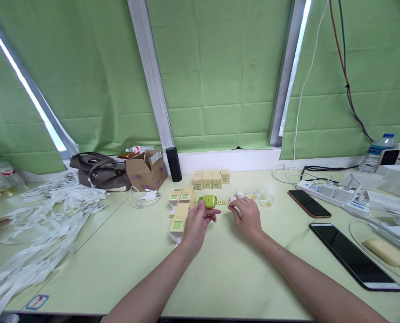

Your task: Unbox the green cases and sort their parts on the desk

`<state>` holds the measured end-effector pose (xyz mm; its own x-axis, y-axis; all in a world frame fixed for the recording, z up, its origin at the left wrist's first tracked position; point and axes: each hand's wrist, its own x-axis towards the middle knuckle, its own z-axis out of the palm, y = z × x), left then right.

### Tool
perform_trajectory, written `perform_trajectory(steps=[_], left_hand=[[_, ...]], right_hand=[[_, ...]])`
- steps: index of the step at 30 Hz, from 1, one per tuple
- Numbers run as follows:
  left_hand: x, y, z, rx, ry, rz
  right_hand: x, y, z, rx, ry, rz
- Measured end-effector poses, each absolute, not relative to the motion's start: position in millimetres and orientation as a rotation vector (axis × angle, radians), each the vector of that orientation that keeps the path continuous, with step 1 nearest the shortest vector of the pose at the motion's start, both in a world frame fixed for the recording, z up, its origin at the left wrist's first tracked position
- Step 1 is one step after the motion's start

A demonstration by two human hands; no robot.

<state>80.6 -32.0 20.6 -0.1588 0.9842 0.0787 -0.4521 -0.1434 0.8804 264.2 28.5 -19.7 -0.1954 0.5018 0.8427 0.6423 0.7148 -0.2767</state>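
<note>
My left hand [199, 225] holds a small rounded green case [209, 201] between thumb and fingers, a little above the table. To the right, my right hand [247, 217] is down at the tabletop with its fingertips drawn together. What they pinch, if anything, is too small to make out. A row of tiny yellow pieces [221, 202] lies between the two hands. Just past my right fingers are white round items [239, 194] and clear plastic cups [266, 200] with yellow bits inside. Cream boxes with green squares [178, 224] stand beside my left hand.
Several small cream boxes [208, 179] line up at the back, near a black cylinder [173, 164] and an open cardboard box [146, 170]. White strips [48, 242] cover the left side. Two phones [354, 255] and a power strip [334, 197] with cables lie right.
</note>
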Motion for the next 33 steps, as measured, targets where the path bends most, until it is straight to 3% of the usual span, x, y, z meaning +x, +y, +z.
perform_trajectory(steps=[6,11,18,33], left_hand=[[78.3,-32.6,19.4,1.061,1.031,1.607],[74.0,-34.2,16.4,1.699,1.482,1.553],[70.2,-31.0,19.0,2.402,2.028,0.821],[84.4,-1.1,27.8,2.401,2.044,0.275]], right_hand=[[260.2,39.0,-23.0,-0.985,-1.968,-0.283],[257.0,47.9,-24.7,-1.009,-2.033,-0.314],[251.9,56.7,-28.5,-1.053,-2.09,-0.36],[248.1,61.2,-26.0,-1.197,-2.23,-0.332]])
